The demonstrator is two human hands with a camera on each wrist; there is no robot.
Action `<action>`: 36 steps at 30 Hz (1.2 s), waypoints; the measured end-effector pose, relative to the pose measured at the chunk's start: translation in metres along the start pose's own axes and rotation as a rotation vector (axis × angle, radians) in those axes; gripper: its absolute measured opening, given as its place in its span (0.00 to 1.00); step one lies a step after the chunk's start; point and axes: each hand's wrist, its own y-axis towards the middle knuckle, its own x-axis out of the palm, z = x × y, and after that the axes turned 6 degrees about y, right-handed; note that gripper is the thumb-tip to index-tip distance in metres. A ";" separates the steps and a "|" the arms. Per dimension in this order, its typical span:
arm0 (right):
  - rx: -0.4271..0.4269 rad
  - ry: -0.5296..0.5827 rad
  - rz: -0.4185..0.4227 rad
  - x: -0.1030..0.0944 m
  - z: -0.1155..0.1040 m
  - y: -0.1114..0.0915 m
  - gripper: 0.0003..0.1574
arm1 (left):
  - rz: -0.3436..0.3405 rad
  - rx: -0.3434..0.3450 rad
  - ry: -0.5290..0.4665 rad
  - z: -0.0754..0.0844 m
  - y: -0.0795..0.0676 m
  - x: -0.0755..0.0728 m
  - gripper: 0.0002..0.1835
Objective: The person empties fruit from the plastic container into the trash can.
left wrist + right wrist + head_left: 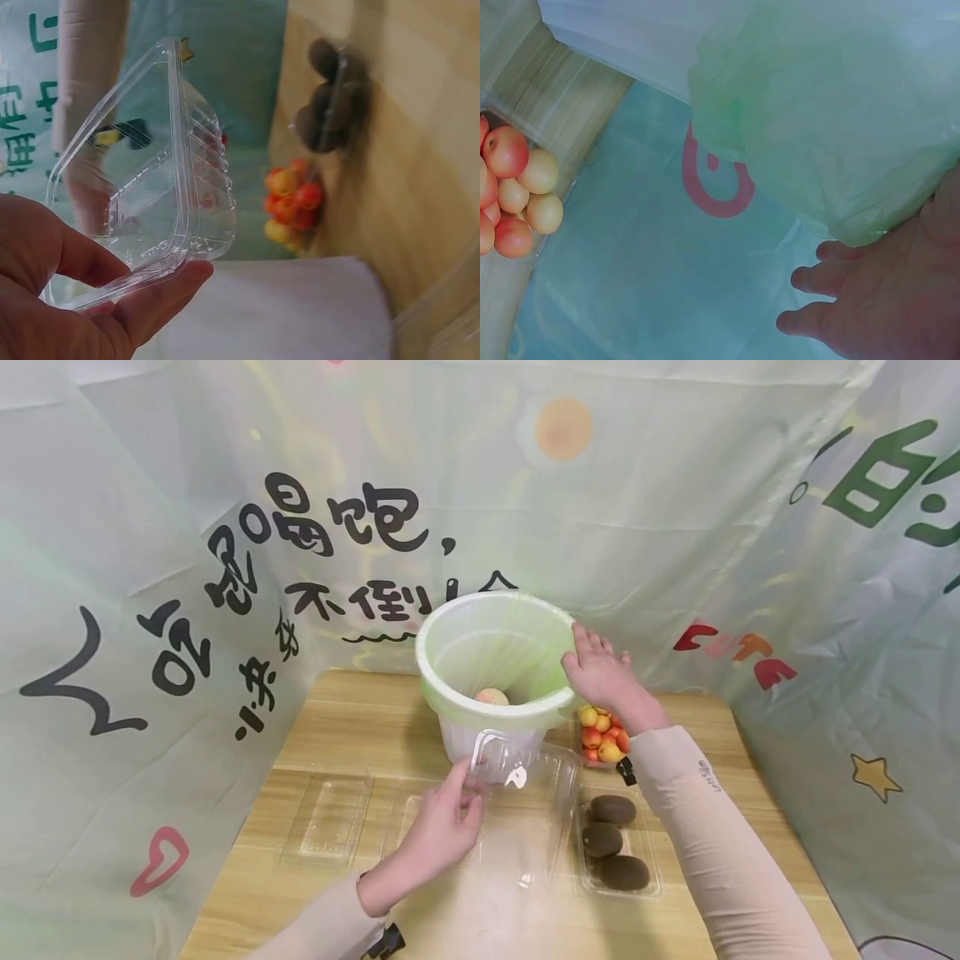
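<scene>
My left hand pinches the edge of a clear plastic container between thumb and fingers. In the left wrist view, that container is tilted up on its side with nothing in it. It overlaps the front of a white bin lined with a thin green plastic bag. A peach-like round fruit lies inside the bin. My right hand rests at the bin's right rim, its fingers fairly straight. Up close, the right hand touches the bag where it folds over the rim.
To the right of the bin is a clear box of small red-yellow fruits. Nearer stands a clear tray with three dark brown oval fruits. Another clear container lies at the left on the wooden table. Printed cloth walls surround the table.
</scene>
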 end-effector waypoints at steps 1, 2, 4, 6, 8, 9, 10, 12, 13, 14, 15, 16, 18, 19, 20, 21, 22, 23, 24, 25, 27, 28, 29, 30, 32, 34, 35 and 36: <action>-0.002 -0.003 0.001 0.000 0.000 0.000 0.44 | -0.018 -0.020 0.001 -0.004 -0.002 0.003 0.28; -0.003 -0.007 0.002 0.000 0.000 0.000 0.45 | -0.037 -0.040 -0.001 -0.008 -0.004 0.006 0.28; -0.004 -0.011 0.004 0.000 0.000 0.000 0.46 | -0.074 -0.078 -0.012 -0.015 -0.007 0.012 0.29; -0.002 -0.016 0.007 0.000 0.000 0.000 0.46 | -0.108 -0.110 -0.030 -0.022 -0.009 0.018 0.29; 0.000 -0.019 0.009 0.000 -0.001 0.000 0.46 | -0.135 -0.138 -0.052 -0.028 -0.010 0.022 0.29; 0.002 -0.023 0.008 0.000 -0.001 0.000 0.46 | -0.150 -0.154 -0.065 -0.031 -0.010 0.025 0.29; 0.004 -0.027 0.008 0.000 -0.001 0.000 0.46 | -0.162 -0.166 -0.069 -0.034 -0.011 0.027 0.29; 0.006 -0.037 0.007 0.000 -0.002 -0.001 0.46 | -0.180 -0.193 -0.076 -0.040 -0.012 0.032 0.29; 0.007 -0.045 0.006 0.000 -0.002 -0.001 0.46 | -0.187 -0.206 -0.075 -0.043 -0.012 0.034 0.29; 0.009 -0.050 0.003 0.000 -0.002 -0.001 0.46 | -0.191 -0.217 -0.074 -0.046 -0.013 0.036 0.29; 0.010 -0.056 0.002 -0.001 -0.002 -0.001 0.46 | -0.194 -0.221 -0.074 -0.049 -0.013 0.039 0.29; 0.009 -0.060 0.002 -0.001 -0.003 -0.001 0.46 | -0.194 -0.226 -0.070 -0.051 -0.013 0.041 0.30; 0.010 -0.064 -0.001 -0.001 -0.003 -0.002 0.46 | -0.200 -0.233 -0.067 -0.057 -0.014 0.046 0.30; 0.010 -0.064 -0.001 -0.002 -0.003 -0.002 0.46 | -0.201 -0.234 -0.061 -0.059 -0.014 0.048 0.30; 0.009 -0.062 0.000 -0.002 -0.003 -0.002 0.46 | -0.200 -0.233 -0.056 -0.061 -0.014 0.051 0.30; 0.008 -0.062 0.000 -0.002 -0.003 -0.002 0.46 | -0.201 -0.231 -0.044 -0.063 -0.014 0.053 0.30; 0.006 -0.061 0.001 -0.003 -0.003 -0.003 0.46 | -0.206 -0.234 -0.033 -0.065 -0.014 0.055 0.30; 0.007 -0.059 0.000 -0.003 -0.003 -0.002 0.46 | -0.211 -0.233 -0.028 -0.067 -0.014 0.058 0.30; 0.007 -0.060 -0.001 -0.003 -0.003 -0.002 0.46 | -0.213 -0.235 -0.026 -0.068 -0.014 0.060 0.30; 0.008 -0.060 -0.002 -0.003 -0.004 -0.002 0.46 | -0.211 -0.238 -0.016 -0.069 -0.014 0.062 0.30; 0.009 -0.064 -0.002 -0.003 -0.003 -0.002 0.46 | -0.220 -0.250 -0.021 -0.070 -0.014 0.066 0.30; 0.010 -0.067 -0.001 -0.003 -0.003 -0.002 0.46 | -0.226 -0.257 -0.027 -0.071 -0.014 0.068 0.30; 0.011 -0.069 -0.001 -0.002 -0.003 -0.001 0.45 | -0.230 -0.264 -0.029 -0.071 -0.014 0.070 0.30; 0.010 -0.071 0.000 -0.002 -0.003 -0.001 0.45 | -0.234 -0.272 -0.028 -0.072 -0.014 0.071 0.30; 0.009 -0.077 0.003 -0.002 -0.002 -0.001 0.46 | -0.240 -0.282 -0.028 -0.073 -0.014 0.073 0.30; 0.010 -0.079 0.003 -0.002 -0.002 -0.001 0.46 | -0.239 -0.290 -0.019 -0.074 -0.014 0.075 0.30; 0.009 -0.080 0.003 -0.002 -0.001 -0.001 0.46 | -0.236 -0.296 -0.017 -0.075 -0.015 0.076 0.30; 0.008 -0.079 0.004 -0.002 -0.001 -0.001 0.46 | -0.229 -0.295 -0.017 -0.075 -0.015 0.077 0.30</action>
